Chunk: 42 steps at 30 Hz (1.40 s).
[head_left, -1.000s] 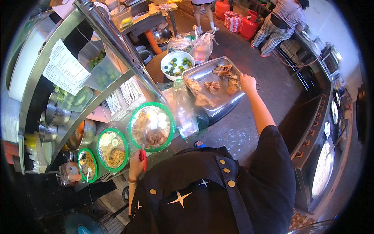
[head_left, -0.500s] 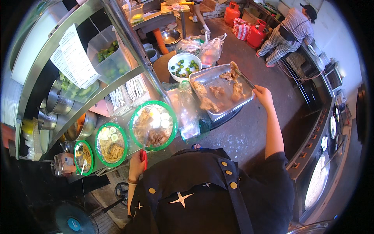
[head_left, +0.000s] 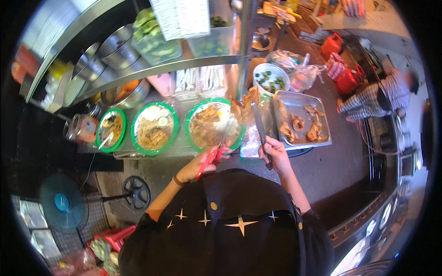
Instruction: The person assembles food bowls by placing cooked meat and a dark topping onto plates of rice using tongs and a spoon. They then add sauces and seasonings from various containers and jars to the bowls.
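Fingers of left hand wrapped thru red-handled scissors, blades over the green-rimmed plate of noodles. Right hand closed round tongs, tips holding a piece of meat above plate's right edge, w/ metal tray of fried pieces just beside. Two more green-rimmed plates to the left.

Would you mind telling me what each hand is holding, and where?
Left hand grips red-handled scissors by the handles; right hand holds tongs near their lower end.
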### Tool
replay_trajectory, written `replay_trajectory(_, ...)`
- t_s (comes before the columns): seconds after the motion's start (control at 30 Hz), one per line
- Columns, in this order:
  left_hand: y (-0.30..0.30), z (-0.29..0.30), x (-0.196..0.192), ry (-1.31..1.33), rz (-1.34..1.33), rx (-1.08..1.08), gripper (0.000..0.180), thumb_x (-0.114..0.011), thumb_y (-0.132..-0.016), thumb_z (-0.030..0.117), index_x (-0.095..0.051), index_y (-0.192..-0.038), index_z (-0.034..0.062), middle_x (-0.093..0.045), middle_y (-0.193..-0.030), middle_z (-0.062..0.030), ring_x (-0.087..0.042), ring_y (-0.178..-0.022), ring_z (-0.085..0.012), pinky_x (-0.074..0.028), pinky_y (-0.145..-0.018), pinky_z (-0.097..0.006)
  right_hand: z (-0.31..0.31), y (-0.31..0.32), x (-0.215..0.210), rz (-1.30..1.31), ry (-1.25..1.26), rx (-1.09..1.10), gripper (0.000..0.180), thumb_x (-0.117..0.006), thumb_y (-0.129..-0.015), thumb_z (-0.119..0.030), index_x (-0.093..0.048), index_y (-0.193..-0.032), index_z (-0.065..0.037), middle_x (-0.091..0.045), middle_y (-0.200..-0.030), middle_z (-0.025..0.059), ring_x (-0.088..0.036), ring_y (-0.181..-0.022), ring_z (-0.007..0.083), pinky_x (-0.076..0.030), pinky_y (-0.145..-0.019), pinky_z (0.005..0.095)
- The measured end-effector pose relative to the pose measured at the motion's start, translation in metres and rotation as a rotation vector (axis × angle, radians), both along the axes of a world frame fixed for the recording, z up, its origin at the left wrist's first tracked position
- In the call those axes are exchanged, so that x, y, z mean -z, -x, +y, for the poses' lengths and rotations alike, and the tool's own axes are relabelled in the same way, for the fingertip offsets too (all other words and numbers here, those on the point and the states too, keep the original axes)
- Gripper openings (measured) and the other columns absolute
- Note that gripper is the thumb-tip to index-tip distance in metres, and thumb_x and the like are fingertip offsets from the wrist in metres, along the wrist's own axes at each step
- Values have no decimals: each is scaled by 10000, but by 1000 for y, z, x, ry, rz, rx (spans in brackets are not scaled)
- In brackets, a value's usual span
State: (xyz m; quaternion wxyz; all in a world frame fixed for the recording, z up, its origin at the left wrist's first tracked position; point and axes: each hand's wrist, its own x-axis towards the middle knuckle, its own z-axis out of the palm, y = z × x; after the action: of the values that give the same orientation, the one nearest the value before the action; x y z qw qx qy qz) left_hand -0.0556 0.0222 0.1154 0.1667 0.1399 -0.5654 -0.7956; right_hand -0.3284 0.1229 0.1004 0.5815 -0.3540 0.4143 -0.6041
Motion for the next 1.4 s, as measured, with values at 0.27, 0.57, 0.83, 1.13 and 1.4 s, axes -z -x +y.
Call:
replay_trajectory(0.27, -36, -2, -3, -85, -22, 18, 743, -616, -759, 332, -367, -1374, -2, -449, -1368, -146, -504, -1190, -260, -368, -1032, -395, -5, -1, 20, -51, -29, -299, 359, -587, -917, -307, -603, -1108, -4, -564, -606, 68, -386, -417, 64, -294, -435, 203)
replay_trajectory(0.57, -45, -5, 22, -9, -128, -5, 472, -606, -795, 153, -522, -1232, -4, -611, -1156, -115, -616, -903, -153, -502, -781, -275, -7, -1, 41, -66, -105, -359, 348, -589, -914, -322, -613, -1090, -22, -555, -598, 57, -382, -415, 62, -278, -426, 191)
replay_trajectory(0.83, -41, -6, 40, 190, -197, -286, 368, -621, -791, 24, -575, -1155, 2, -653, -989, -60, -587, -761, -75, -489, -656, -221, -10, 0, 54, -168, -168, -315, 448, -586, -904, -371, -557, -1167, -9, -559, -664, 63, -392, -454, 73, -292, -439, 194)
replay_trajectory(1.13, -38, -9, 24, 578, -445, -475, 375, -622, -784, 8, -583, -1156, -6, -646, -910, -49, -578, -753, -68, -482, -663, -239, -12, -2, 55, -163, -128, -375, 595, -610, -860, -452, -523, -1227, 8, -591, -756, 77, -421, -504, 80, -318, -477, 191)
replay_trajectory(1.4, -40, -11, 18, 922, -482, -612, 406, -661, -798, 60, -562, -1184, -19, -635, -1045, -181, -660, -825, -237, -517, -726, -304, -13, 6, 46, 13, -121, -363, 411, -574, -923, -319, -566, -1192, -8, -591, -707, 37, -411, -484, 47, -315, -469, 172)
